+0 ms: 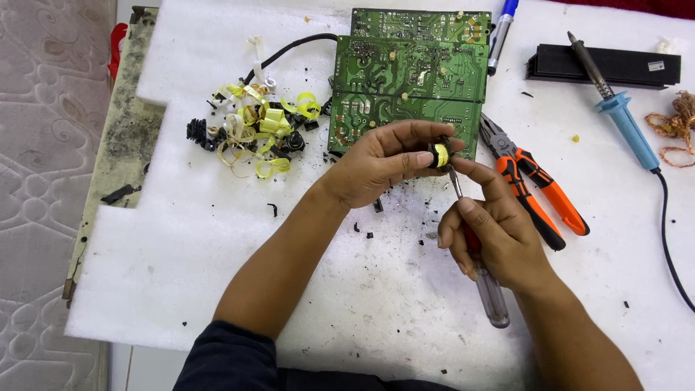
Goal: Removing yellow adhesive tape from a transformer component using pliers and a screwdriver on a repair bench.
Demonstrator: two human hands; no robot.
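My left hand (380,161) pinches a small black component wrapped in yellow tape (439,155), held just above the white foam sheet (217,239). My right hand (492,232) grips a screwdriver (483,275) with a clear and red handle; its metal tip points up and touches the component's underside. Right behind both hands lies a stack of green circuit boards (409,69).
Orange-handled pliers (536,192) lie right of my hands. A blue soldering iron (615,108), a black heat sink bar (615,66) and a tangle of copper wire (677,127) are at the far right. A pile of yellow tape scraps and black parts (253,127) sits at the left.
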